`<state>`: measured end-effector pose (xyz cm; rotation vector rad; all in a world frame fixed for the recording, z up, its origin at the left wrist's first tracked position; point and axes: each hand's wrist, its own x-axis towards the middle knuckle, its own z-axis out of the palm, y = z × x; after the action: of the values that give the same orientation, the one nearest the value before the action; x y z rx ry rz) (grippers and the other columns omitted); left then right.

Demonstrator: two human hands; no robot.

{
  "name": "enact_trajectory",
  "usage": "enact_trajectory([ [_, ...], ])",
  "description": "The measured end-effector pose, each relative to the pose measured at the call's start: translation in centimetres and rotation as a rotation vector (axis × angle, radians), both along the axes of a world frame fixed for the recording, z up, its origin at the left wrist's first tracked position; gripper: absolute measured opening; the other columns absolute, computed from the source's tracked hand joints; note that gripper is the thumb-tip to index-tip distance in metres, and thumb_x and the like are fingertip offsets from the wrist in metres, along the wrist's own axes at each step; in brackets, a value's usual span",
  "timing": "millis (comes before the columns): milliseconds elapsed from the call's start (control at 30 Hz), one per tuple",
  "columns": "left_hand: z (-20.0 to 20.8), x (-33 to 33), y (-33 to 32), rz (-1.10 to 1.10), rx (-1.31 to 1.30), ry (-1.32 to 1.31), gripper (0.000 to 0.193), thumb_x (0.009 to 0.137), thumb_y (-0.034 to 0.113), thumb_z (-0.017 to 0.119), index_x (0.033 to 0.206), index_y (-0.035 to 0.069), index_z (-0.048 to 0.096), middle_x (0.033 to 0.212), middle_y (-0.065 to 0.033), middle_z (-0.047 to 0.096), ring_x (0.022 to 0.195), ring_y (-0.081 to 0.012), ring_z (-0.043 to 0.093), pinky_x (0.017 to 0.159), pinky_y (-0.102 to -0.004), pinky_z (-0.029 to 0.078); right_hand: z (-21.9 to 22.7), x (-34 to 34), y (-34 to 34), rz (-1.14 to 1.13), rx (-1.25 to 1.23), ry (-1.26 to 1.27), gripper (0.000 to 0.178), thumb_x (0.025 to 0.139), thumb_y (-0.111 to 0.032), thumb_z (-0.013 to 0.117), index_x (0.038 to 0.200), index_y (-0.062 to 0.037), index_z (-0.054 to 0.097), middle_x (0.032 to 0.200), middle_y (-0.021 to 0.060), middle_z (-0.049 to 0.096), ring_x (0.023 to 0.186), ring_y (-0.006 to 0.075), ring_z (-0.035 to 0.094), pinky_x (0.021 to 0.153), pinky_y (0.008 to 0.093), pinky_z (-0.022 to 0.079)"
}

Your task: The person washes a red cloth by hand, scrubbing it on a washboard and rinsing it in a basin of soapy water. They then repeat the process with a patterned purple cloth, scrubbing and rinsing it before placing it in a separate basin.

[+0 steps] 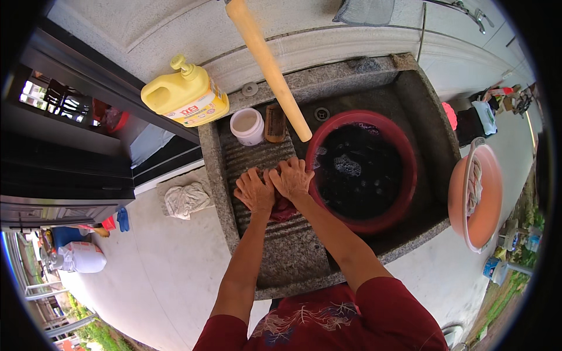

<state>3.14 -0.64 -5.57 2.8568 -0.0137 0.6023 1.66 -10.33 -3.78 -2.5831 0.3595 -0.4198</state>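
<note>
Side by side, my left hand point(255, 191) and my right hand point(291, 178) press down on a dark red cloth point(283, 210). Their fingers curl over it, and most of the cloth is hidden beneath them. It lies on the ridged washboard point(295, 229) of a grey stone sink point(220, 199). Just right of my right hand, a red basin point(411, 175) of dark water with some foam stands in the sink. Beyond my hands, on the ridges, are a white tub point(247, 127) and a brown scrubbing brush point(275, 124).
A yellow pump jug point(184, 96) stands at the sink's far left corner. A pale wooden pole point(270, 67) slants over the sink. On the right, a pink-orange basin point(489, 196) holds a light cloth point(474, 187). A crumpled rag point(186, 200) lies left of the sink.
</note>
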Motion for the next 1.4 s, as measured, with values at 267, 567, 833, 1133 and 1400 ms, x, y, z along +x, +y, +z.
enact_trajectory([
  [267, 0.1, -10.7, 3.1, -0.355, -0.378, -0.017, 0.031, 0.089, 0.032, 0.052, 0.073, 0.006, 0.056, 0.075, -0.0072, 0.048, 0.077, -0.0255, 0.044, 0.072, -0.0411, 0.034, 0.6, -11.1, -0.1, 0.4, 0.259, -0.284, 0.019, 0.069, -0.028, 0.055, 0.065, -0.0102, 0.055, 0.076, 0.0049, 0.048, 0.073, 0.023, 0.047, 0.071, 0.0416, 0.034],
  [567, -0.5, -0.2, 1.4, -0.061, -0.14, 0.134, 0.028, 0.092, 0.033, 0.048, 0.08, 0.01, 0.059, 0.08, -0.0067, 0.052, 0.078, -0.0261, 0.047, 0.071, -0.0452, 0.039, -1.2, 0.4, -0.6, 0.295, 0.28, -0.084, 0.021, 0.072, -0.027, 0.055, 0.079, -0.0097, 0.065, 0.078, 0.0065, 0.056, 0.078, 0.0251, 0.052, 0.072, 0.0443, 0.04],
  [833, 0.7, -9.6, 3.2, -0.371, -0.292, 0.015, 0.026, 0.082, 0.028, 0.061, 0.067, 0.009, 0.054, 0.068, -0.0053, 0.049, 0.074, -0.025, 0.048, 0.071, -0.0394, 0.036, 1.0, -8.4, 0.1, 0.484, 0.188, -0.136, 0.022, 0.076, -0.028, 0.055, 0.072, -0.0085, 0.063, 0.081, 0.007, 0.059, 0.076, 0.0252, 0.053, 0.066, 0.0389, 0.036],
  [1133, -2.1, -1.0, 2.5, -0.019, -0.083, 0.113, 0.028, 0.092, 0.035, 0.05, 0.087, 0.009, 0.058, 0.085, -0.0059, 0.052, 0.088, -0.0249, 0.048, 0.079, -0.0442, 0.037, 0.1, 0.8, 1.9, 0.109, 0.049, 0.139, 0.032, 0.081, -0.037, 0.052, 0.082, -0.0096, 0.067, 0.088, 0.0091, 0.054, 0.089, 0.0279, 0.05, 0.079, 0.0451, 0.038],
  [1400, 1.6, -8.5, 2.1, -0.472, -0.319, -0.011, 0.03, 0.085, 0.029, 0.056, 0.063, 0.01, 0.049, 0.065, -0.0043, 0.042, 0.066, -0.0223, 0.041, 0.068, -0.0362, 0.03, 0.8, -8.0, -0.5, 0.358, 0.306, -0.19, 0.023, 0.08, -0.029, 0.052, 0.072, -0.0081, 0.059, 0.073, 0.0084, 0.052, 0.067, 0.0271, 0.048, 0.064, 0.0407, 0.038],
])
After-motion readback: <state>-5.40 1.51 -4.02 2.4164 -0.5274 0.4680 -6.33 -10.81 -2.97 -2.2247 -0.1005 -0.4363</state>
